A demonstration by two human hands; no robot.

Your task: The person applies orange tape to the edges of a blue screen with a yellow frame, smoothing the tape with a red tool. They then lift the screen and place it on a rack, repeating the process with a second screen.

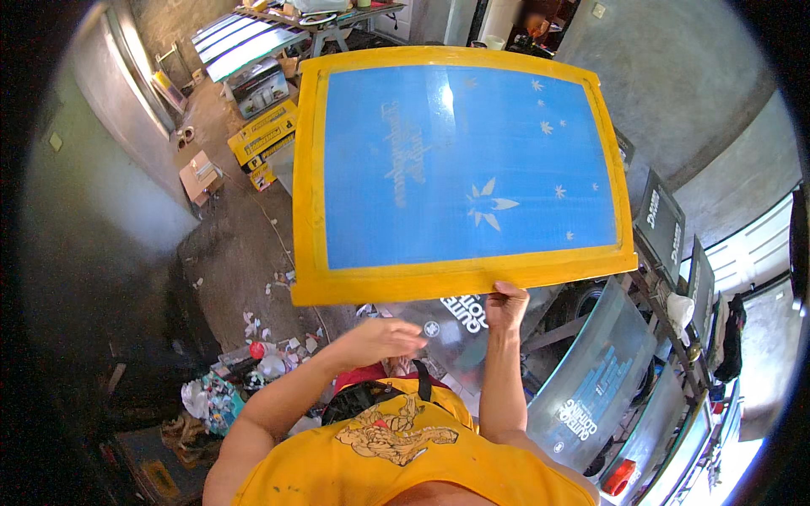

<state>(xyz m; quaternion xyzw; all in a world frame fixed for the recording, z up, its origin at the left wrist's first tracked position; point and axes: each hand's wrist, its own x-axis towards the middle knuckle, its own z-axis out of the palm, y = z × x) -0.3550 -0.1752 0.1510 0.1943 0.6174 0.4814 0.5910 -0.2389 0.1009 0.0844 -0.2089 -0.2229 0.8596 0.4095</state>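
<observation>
A silk-screen printing frame [430, 164] with a yellow border and blue-coated mesh is held up in front of me, tilted. Pale leaf shapes and a band of lettering show in its mesh. My right hand [506, 307] grips the near edge of the border, thumb on top and the other fingers out of sight beneath. Below the frame, left of the right hand, my left hand [386, 338] hovers in front of my waist, extended and holding nothing. A glass panel [459, 335] with white printed writing lies under the frame, partly hidden by it and by my right arm.
Printed glass panels [585, 379] lie along a rack on the right, with dark printed panels [660, 224] farther back. Yellow cartons [266, 136] are stacked at the left, near a striped panel [247, 44]. Paper scraps and a plastic bag [212, 401] litter the lower left.
</observation>
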